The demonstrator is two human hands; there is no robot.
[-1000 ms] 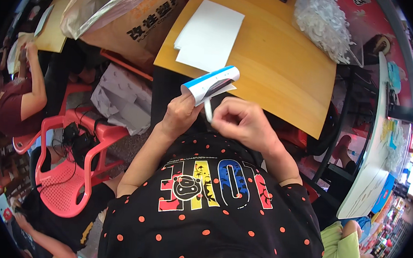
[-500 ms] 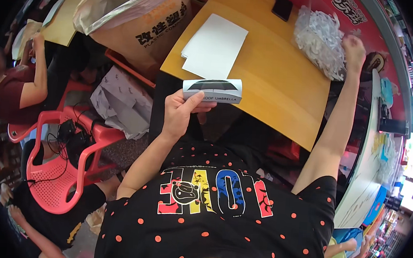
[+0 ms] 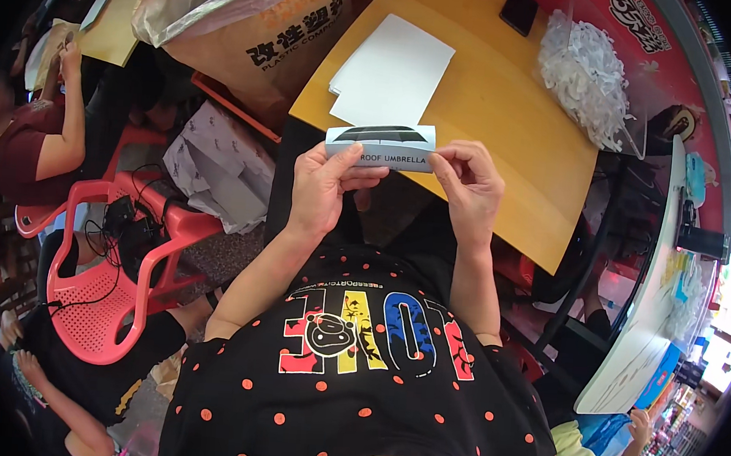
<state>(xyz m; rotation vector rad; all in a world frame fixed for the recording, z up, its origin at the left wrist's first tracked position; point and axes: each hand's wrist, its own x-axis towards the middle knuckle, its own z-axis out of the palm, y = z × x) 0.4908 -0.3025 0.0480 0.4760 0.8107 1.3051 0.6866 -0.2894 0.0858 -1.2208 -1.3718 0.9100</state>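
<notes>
Both hands are up at chest height over the near edge of the yellow wooden bench; between them sits a small flat rectangular card sleeve, white with a dark curved shape printed along its top; it lies level, long side running left to right, just above the bench's front edge. The left hand has the sleeve's left end; the thumb presses on the printed face while the fingers curl in behind and beneath, clamped on the card. The right hand takes the right end; its fingers are bunched together and pinched on that corner, thumb under, fingertips on top. So the sleeve spans the gap from one grip to the other, its middle free and uncovered.

Beyond it on the bench, a loose stack of plain white sheets lies at a slant, near the sleeve but apart from it; further right, a clear bag stuffed with white shredded filling; a small black flat object at the far edge. Left of the bench, a big brown paper sack with a pale plastic liner; below it, a red plastic chair; another person in a dark red top sits at far left.
</notes>
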